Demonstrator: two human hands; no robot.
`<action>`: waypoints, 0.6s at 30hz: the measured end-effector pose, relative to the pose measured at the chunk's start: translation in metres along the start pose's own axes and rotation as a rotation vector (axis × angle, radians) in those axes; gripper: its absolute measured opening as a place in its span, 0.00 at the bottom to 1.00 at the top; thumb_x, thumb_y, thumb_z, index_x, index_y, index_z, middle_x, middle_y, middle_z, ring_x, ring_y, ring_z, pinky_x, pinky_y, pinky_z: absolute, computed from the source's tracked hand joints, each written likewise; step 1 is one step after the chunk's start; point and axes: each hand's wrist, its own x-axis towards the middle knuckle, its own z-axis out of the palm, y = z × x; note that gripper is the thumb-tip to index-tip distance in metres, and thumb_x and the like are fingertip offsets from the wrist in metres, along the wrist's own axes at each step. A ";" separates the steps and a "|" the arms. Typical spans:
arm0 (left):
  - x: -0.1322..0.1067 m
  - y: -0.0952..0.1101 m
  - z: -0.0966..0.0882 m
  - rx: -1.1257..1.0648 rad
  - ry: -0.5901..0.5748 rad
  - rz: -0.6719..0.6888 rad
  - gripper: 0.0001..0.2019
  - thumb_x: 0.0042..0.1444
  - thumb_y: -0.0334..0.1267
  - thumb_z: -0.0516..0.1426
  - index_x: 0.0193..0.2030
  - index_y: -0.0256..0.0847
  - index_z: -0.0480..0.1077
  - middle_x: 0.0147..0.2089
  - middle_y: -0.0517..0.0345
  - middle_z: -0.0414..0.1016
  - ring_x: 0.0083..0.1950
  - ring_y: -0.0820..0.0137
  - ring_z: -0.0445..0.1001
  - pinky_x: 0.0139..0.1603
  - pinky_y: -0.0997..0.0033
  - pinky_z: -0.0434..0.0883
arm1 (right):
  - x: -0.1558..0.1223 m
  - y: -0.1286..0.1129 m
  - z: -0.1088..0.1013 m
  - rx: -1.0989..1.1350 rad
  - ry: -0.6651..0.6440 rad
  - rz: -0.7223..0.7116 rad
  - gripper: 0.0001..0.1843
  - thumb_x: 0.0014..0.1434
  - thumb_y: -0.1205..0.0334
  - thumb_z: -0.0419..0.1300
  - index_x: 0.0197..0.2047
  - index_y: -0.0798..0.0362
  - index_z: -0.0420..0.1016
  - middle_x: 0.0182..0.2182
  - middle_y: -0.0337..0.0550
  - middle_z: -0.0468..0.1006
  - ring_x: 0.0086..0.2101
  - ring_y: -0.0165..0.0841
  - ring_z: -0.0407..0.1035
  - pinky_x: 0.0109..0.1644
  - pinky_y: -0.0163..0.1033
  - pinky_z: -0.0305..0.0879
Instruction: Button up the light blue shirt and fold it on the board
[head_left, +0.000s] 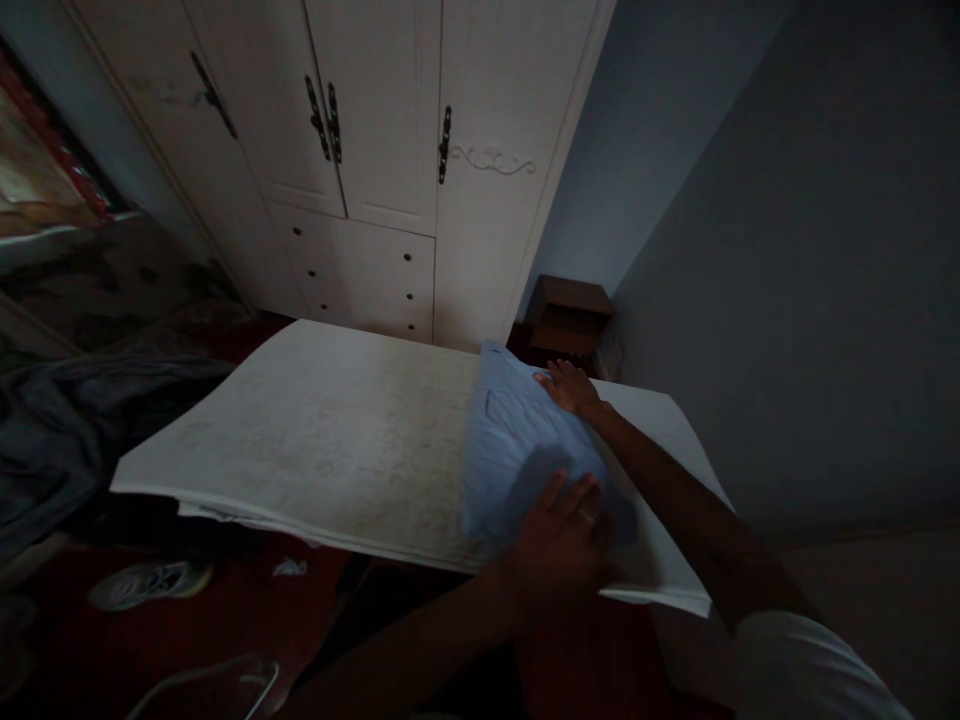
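A folded light-blue garment [517, 440] lies on the right part of a pale flat board [330, 430]. My left hand [562, 535] rests flat on the garment's near end, fingers stretched out toward the cloth. At the garment's far right edge my right hand [570, 387] lies on it with fingers spread. Both hands press on the cloth and neither one grips it.
A white wardrobe [390, 160] with dark handles and small drawers stands behind the board. A brown bedside cabinet [566, 315] sits in the corner by the grey wall. Dark bedding [90, 400] lies at left; a white sneaker [146, 583] and a wire hanger [217, 680] lie on the red floor.
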 end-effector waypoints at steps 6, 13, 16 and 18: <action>-0.001 -0.047 -0.005 0.100 0.044 -0.421 0.25 0.63 0.47 0.50 0.62 0.32 0.63 0.68 0.36 0.58 0.73 0.53 0.46 0.70 0.42 0.44 | -0.008 0.031 0.020 0.049 0.074 0.027 0.38 0.69 0.43 0.35 0.65 0.65 0.59 0.65 0.63 0.59 0.65 0.45 0.53 0.66 0.49 0.49; -0.034 -0.076 0.013 0.018 -0.042 -0.429 0.34 0.61 0.55 0.51 0.64 0.28 0.59 0.69 0.30 0.54 0.73 0.49 0.44 0.70 0.43 0.50 | -0.001 0.039 0.033 0.059 0.169 0.001 0.34 0.70 0.46 0.35 0.63 0.62 0.63 0.64 0.60 0.62 0.64 0.45 0.54 0.66 0.51 0.51; -0.044 -0.072 0.017 0.007 -0.017 -0.405 0.33 0.62 0.54 0.50 0.66 0.31 0.57 0.71 0.33 0.51 0.74 0.50 0.42 0.70 0.44 0.50 | 0.000 0.042 0.033 0.067 0.196 -0.028 0.33 0.70 0.48 0.35 0.63 0.62 0.65 0.62 0.58 0.66 0.63 0.43 0.57 0.66 0.49 0.52; -0.052 -0.067 0.018 -0.012 0.016 -0.415 0.30 0.63 0.52 0.50 0.67 0.35 0.56 0.72 0.37 0.47 0.74 0.52 0.38 0.70 0.44 0.51 | 0.000 0.042 0.031 0.078 0.213 -0.039 0.33 0.70 0.47 0.36 0.62 0.60 0.66 0.61 0.57 0.68 0.63 0.42 0.58 0.65 0.49 0.54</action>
